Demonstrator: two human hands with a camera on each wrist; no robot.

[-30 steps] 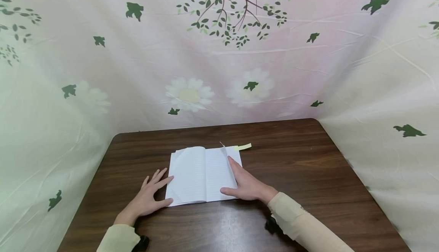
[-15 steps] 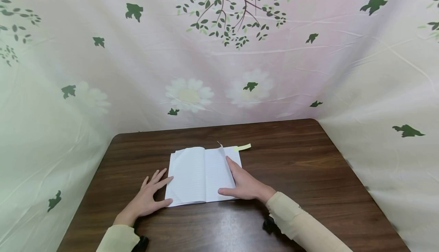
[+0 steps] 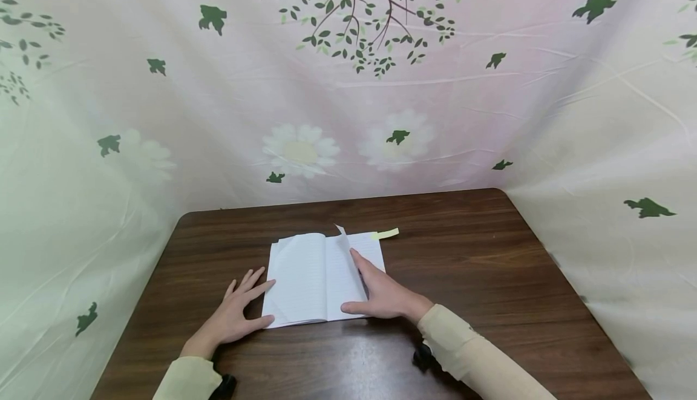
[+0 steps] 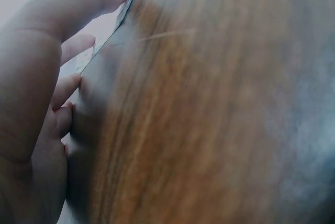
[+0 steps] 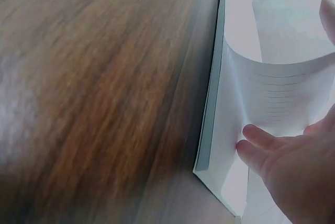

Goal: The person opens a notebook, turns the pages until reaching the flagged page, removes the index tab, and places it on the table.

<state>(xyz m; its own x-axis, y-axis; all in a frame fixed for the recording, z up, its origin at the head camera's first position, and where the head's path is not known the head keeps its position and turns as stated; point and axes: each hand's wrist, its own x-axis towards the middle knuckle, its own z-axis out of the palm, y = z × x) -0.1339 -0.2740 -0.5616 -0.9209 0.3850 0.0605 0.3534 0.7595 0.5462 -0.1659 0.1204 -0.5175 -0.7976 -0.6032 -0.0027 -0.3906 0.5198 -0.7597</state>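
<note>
A lined notebook lies open on the table, its left pages bulging slightly near the spine. My left hand is spread at its left edge, with thumb and index fingertips resting on the page margin. On the other side, my right hand has its fingers behind a raised page, with the thumb stretched out in front. In the right wrist view that page stands curved up from the sheets below, and fingertips touch near its underside. The left wrist view shows the left hand beside the notebook's edge.
The brown wood-grain table extends around the notebook. A pale yellow strip sticks out at the notebook's upper right corner. Patterned cloth walls stand behind and at both sides of the table.
My right hand has moved a little to the left, and the raised page has swung left with it, standing more upright. The left hand has stayed in place.
</note>
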